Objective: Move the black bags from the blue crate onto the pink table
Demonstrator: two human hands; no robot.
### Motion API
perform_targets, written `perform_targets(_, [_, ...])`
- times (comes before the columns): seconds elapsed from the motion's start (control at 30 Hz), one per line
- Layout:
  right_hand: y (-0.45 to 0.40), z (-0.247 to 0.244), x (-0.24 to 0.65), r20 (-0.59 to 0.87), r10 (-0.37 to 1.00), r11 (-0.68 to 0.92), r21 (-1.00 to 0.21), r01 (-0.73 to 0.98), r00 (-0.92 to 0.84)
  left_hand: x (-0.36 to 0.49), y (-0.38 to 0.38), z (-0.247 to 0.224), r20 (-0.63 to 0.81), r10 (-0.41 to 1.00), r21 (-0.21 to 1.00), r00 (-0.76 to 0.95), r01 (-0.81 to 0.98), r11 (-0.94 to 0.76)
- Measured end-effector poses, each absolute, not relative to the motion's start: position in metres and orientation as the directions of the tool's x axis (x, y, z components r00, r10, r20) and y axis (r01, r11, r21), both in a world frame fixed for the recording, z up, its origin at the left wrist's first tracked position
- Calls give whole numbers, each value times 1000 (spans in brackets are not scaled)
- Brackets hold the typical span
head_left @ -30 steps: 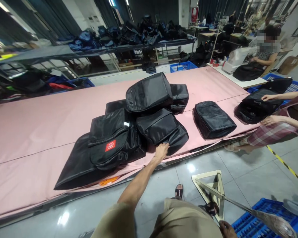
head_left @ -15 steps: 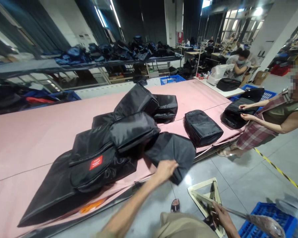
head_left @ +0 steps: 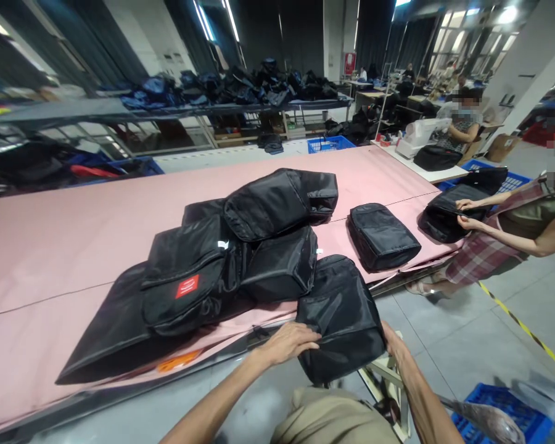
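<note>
Dim hall, glaring strips, warped edges

Both hands hold a black bag (head_left: 340, 317) at the near edge of the pink bench (head_left: 74, 246): the left grip (head_left: 289, 341) rests on its near left side, the right grip (head_left: 394, 345) on its right corner. Just behind it lies a pile of black bags (head_left: 240, 259). At the bench's right end, another person's hands (head_left: 467, 213) touch a further bag (head_left: 444, 216).

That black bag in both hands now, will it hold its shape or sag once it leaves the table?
The black bag probably sags: its fabric creases under the left hand. Likely light, since it looks flat and empty. The right hand supports its far edge, suggesting floppiness.
</note>
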State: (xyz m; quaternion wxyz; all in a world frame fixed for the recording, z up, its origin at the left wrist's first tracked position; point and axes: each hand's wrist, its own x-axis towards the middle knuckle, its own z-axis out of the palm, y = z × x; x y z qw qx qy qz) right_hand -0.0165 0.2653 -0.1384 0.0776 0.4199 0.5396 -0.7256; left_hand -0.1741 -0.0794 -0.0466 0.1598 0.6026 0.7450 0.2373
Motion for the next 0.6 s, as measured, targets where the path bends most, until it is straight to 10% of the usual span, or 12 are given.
perform_targets(0.13, [242,-124,-36,-692,357,-435,-717,545,-627,-184,-121,-82,-119,915,583,-385,719,379])
perform_targets(0.3, [234,-73,-37,-255,654,-43,-952,302,-712,-166,-116,-113,-218,829,556,-515,632,539])
perform_targets(0.6, [231,-5,-16,157,756,375,-900,223,-636,-205,-17,-124,-159,719,550,-677,544,634])
